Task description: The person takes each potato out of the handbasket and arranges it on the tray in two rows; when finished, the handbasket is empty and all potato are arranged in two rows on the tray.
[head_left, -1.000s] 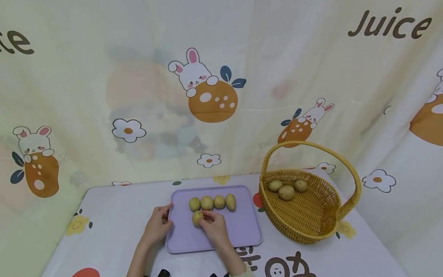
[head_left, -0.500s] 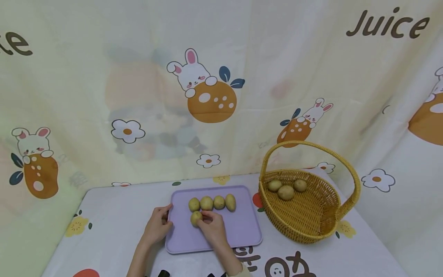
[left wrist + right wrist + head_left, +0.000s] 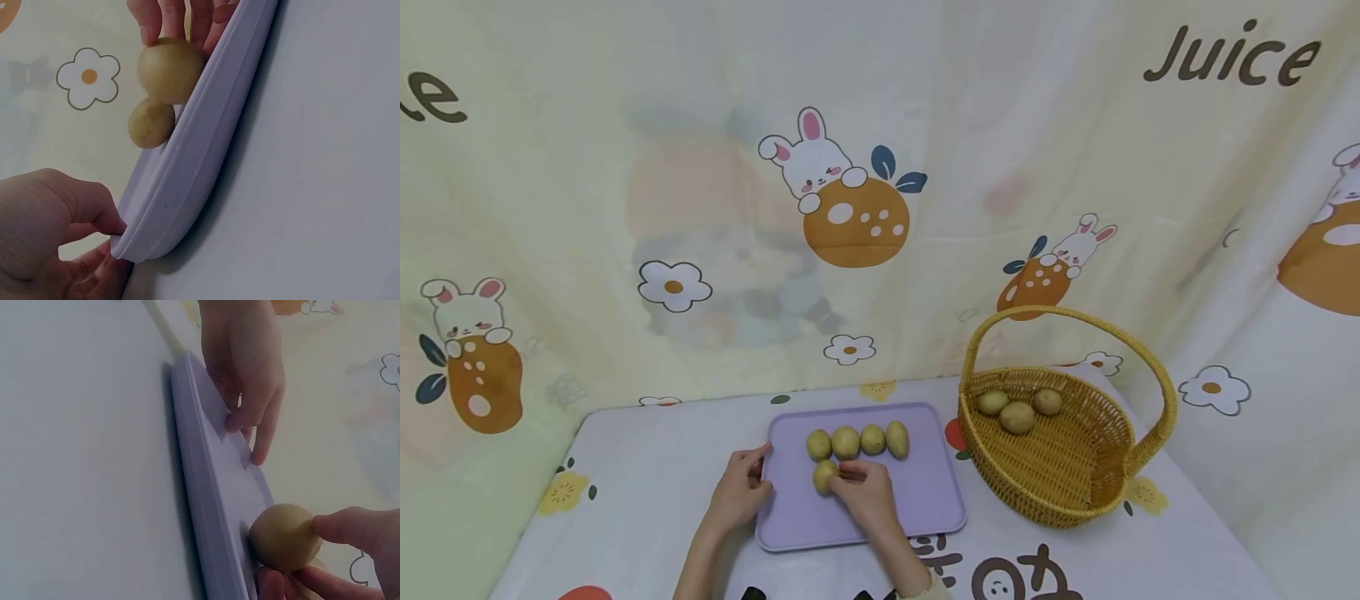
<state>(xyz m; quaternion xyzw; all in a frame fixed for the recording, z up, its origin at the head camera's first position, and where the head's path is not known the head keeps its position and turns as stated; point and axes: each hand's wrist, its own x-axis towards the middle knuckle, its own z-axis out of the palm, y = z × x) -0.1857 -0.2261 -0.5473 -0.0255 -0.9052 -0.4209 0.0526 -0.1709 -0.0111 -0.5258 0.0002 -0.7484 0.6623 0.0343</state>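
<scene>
My left hand (image 3: 737, 490) grips the left rim of a lilac tray (image 3: 797, 525); in the left wrist view the thumb lies over the rim and fingers are beneath it. With thumb and fingers, my right hand (image 3: 867, 496) pinches a round potato (image 3: 824, 477) low over the tray's surface. Whether the potato rests on the tray is hard to tell. Behind it, several potatoes (image 3: 846, 442) form a row across the tray, and the leftmost potato (image 3: 818, 445) is closest to the held one.
Right of the tray stands a wicker basket (image 3: 1041, 507) with a tall arched handle (image 3: 1161, 392). Three potatoes (image 3: 1017, 418) lie at its back left. A printed cloth (image 3: 647, 483) covers the table, and a patterned curtain (image 3: 925, 317) hangs behind.
My right hand's fingers have drawn slightly back off the potato's upper right side. The potato has barely shifted. My left hand stays on the tray rim.
</scene>
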